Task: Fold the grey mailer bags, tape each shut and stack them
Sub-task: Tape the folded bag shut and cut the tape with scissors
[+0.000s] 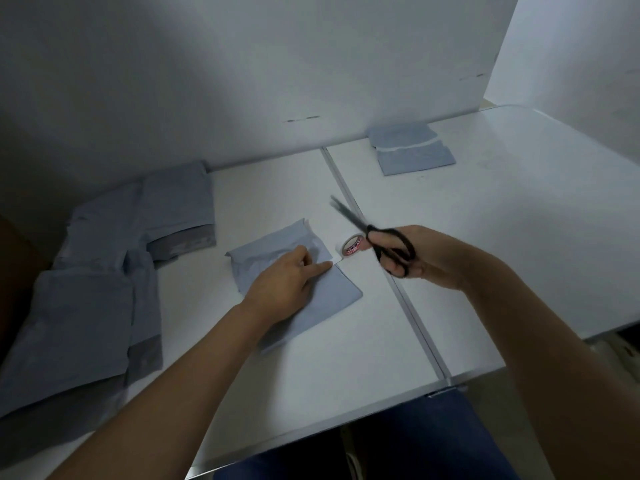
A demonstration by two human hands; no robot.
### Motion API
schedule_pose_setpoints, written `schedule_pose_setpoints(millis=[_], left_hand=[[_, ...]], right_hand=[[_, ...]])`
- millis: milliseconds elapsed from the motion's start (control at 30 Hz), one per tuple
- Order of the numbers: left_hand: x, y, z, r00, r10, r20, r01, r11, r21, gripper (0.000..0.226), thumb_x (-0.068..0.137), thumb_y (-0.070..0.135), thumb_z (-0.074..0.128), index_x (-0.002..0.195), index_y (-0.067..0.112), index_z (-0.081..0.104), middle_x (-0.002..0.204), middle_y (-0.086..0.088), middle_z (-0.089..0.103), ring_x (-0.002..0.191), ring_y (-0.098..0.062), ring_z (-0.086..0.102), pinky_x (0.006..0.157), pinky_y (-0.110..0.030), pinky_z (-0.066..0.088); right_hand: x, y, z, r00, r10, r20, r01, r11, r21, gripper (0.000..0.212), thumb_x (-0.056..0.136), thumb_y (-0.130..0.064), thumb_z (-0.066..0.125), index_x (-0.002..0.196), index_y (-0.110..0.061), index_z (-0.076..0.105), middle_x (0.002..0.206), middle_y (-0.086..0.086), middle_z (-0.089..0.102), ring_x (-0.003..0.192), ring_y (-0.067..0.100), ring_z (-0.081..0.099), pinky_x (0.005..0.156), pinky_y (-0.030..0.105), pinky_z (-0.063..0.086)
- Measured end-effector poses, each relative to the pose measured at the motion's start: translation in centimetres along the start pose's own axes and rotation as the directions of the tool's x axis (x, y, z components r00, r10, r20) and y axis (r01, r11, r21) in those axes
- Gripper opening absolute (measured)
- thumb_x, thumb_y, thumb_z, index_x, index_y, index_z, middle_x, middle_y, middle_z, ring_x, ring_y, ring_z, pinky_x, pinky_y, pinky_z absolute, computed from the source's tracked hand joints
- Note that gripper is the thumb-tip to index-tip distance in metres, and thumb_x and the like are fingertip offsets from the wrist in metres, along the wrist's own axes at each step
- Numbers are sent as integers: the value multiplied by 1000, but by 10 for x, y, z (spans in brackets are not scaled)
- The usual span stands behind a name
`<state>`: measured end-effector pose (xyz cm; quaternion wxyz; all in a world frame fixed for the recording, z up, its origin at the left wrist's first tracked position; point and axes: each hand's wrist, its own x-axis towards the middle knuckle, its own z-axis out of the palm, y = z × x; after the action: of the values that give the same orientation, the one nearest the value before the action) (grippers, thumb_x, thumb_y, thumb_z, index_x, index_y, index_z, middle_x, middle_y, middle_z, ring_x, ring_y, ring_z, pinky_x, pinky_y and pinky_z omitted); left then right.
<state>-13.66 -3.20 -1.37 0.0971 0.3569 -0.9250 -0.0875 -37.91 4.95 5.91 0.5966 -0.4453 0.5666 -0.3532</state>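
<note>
**Grey mailer pinned flat, scissors poised beside the tape**

Grey unfolded mailers (86, 306) lie overlapped at the far left of the white surface (519, 237), well apart from the work. Near the centre, the left hand (284, 285) presses the folded mailer bag (329, 296) down, forefinger straight and pointing at the white tape strip (335, 258) on the bag's right edge; that strip seems to run on to the tape roll (353, 244) just beside it. The bag's long axis runs diagonally, toward the person. To the right, the right hand (426, 258) grips black scissors (381, 244), fingers curled through the handles, blurred blades pointing up-left above the roll. The cut likely falls between bag and roll; nothing blocks it. Finished folded bags (412, 150) are stacked far back on the right.
</note>
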Motion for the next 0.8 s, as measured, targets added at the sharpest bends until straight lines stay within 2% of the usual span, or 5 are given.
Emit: schedule_pose_setpoints(millis=[67,167,300,633,800], left_hand=[[-1,-1,2,1000,-1,-20,1,1000,-15,45,95,10,50,136,29,56,106,-6,52,89,-23,52,71,-35,45],[-2,-4,6,999,0,-44,-2,999,-32,44,96,9,50,134,29,57,105,-6,52,89,-22,51,70,-31,42],[-2,-4,8,998,-23,-58,19,998,-58,44,96,9,48,134,30,57,105,-6,52,88,-21,50,68,-26,36],[-4,-6,9,995,-1,-103,-10,994,-108,48,89,3,52,131,25,62,101,-8,53,86,-24,52,68,-26,35],[-4,-6,10,993,4,-120,-16,995,-99,47,90,2,55,131,25,62,101,-7,52,85,-23,51,67,-25,33]], right_hand=[[-9,-1,2,993,97,67,-85,984,-155,40,86,-44,65,105,-10,67,59,3,53,50,12,44,51,25,27],[-18,3,0,967,225,115,-185,941,-284,37,92,-39,59,104,-5,65,54,1,55,44,10,46,44,20,29],[-23,12,2,947,321,-5,-305,894,-329,39,90,-43,62,99,-6,66,55,1,57,43,10,47,38,16,31],[-13,31,15,971,240,6,-235,953,-193,43,90,-43,61,105,-3,65,57,2,56,48,11,48,50,24,26],[-12,37,17,982,190,8,-186,969,-163,43,90,-42,62,105,-2,65,59,3,57,48,11,47,49,24,27]])
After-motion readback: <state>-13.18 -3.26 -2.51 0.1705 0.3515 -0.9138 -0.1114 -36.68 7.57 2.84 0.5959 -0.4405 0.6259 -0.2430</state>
